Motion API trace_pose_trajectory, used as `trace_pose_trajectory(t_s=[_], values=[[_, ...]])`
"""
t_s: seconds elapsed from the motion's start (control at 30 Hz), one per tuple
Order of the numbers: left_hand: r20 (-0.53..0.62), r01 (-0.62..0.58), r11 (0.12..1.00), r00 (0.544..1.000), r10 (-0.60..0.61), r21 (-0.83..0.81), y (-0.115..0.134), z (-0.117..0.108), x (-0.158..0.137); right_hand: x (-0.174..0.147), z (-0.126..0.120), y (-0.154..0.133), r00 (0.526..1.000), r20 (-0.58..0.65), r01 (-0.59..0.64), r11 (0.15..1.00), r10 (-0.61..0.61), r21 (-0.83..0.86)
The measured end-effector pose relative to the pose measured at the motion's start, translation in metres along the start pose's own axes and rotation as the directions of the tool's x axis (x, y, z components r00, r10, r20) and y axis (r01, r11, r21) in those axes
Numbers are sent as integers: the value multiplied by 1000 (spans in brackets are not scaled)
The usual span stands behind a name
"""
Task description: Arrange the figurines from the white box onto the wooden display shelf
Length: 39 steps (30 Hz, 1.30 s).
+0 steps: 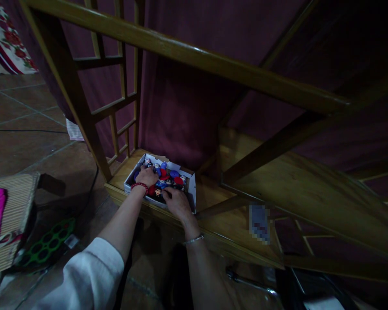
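A white cardboard box point(192, 191) sits on a wooden shelf, filled with small colourful figurines point(164, 174) in blue, red and white. My left hand point(148, 176), with a red bead bracelet at the wrist, reaches into the left part of the box. Its fingers curl down among the figurines, and what they grip is hidden. At the front right of the box is my right hand point(177, 201), thumb and fingers bent together beside a dark-haired figurine point(158, 192). Whatever lies between those fingers is too small and dark to make out.
The wooden shelf point(210, 193) belongs to a frame with a lattice side point(116, 103) and a top rail point(194, 49) above my hands. A pixelated item point(259, 223) lies to the right. At left stand a slatted bench point(17, 215) and a green holed object point(48, 243).
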<state>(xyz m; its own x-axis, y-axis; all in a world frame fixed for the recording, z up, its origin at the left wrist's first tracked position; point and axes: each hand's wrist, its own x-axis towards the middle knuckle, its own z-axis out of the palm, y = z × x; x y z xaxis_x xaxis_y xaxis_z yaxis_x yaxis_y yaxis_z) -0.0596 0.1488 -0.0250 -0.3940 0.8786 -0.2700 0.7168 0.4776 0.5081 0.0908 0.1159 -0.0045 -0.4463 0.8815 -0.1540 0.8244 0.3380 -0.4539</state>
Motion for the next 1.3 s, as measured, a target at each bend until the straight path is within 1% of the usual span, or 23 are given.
trace_pose_trajectory(t_s=[0.1, 0.23, 0.33, 0.47, 0.57, 0.8, 0.97, 1.13, 1.3], values=[[-12, -28, 1000, 1000, 28, -5, -1, -1, 1, 1, 0, 1, 1000, 9, -20, 1000, 20, -4], [-27, -68, 998, 997, 67, -4, -5, -4, 3, 2, 1, 0, 997, 6, -74, 997, 74, -10], [19, -81, 997, 997, 81, 3, -7, -8, 4, 1, 4, 0, 996, 3, -93, 995, 93, -19], [95, -108, 994, 990, 105, 19, -8, -14, 5, 0, 8, 2, 998, -35, -58, 997, 56, -46], [94, -129, 991, 988, 124, 43, -9, -17, 3, 0, 9, 3, 997, -41, -69, 996, 66, -64], [116, -58, 997, 992, 52, 48, -3, -22, -3, -1, 6, 1, 995, -27, -99, 993, 98, -61], [124, -73, 995, 990, 65, 65, -1, -21, -3, -3, 6, 0, 996, -35, -90, 993, 87, -73], [108, -48, 995, 993, 39, 82, -4, -18, 2, -5, 4, -3, 990, -18, -142, 988, 141, -62], [123, -82, 994, 990, 73, 75, -4, -16, 5, -5, 4, -2, 991, -14, -131, 990, 130, -54]])
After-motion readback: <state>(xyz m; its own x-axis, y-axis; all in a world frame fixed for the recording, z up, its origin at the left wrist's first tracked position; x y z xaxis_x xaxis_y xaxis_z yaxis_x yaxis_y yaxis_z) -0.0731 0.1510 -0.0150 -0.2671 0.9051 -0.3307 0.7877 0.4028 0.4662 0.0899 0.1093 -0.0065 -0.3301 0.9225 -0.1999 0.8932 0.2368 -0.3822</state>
